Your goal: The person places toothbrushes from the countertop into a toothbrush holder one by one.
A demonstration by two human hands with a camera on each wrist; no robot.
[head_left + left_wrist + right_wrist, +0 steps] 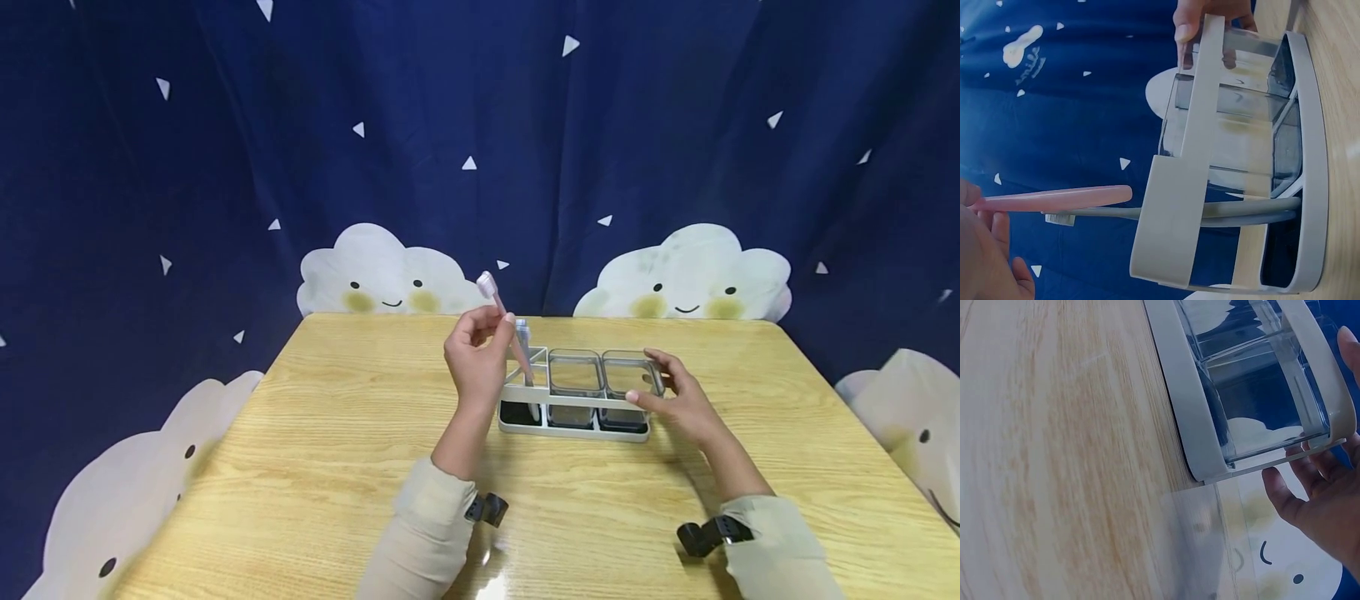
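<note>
the left hand (474, 357) is raised above the left end of a white rack (573, 414) on the wooden table (330, 433); its grip is closed round a pink toothbrush (501, 317), pinched between thumb and fingertips, with the bristle head up and tilted to the left and the handle slanting down toward the rack's left compartment; in the left wrist view the pink toothbrush (1054, 200) lies across the frame just beside the left hand (985, 250), its handle end close to the rack (1179, 206) but not clearly inside it; a second, grey toothbrush (525, 354) stands in that same left compartment, leaning a little, and the left wrist view shows its handle (1210, 211) running down into the rack; two clear plastic cups sit in the other compartments, the middle cup (574, 377) and the right cup (628, 379) side by side and touching the rack's rails; the right hand (678, 400) rests against the right end of the rack, its grip loosely spread with the fingers over the top rim of the right cup and the thumb on the near rail; the right wrist view shows those fingers (1310, 487) lying along the end of the rack (1188, 406); behind the table hangs a dark blue curtain (480, 125) with white triangles and smiling clouds; both wrists wear pale sleeves and small black camera mounts.
</note>
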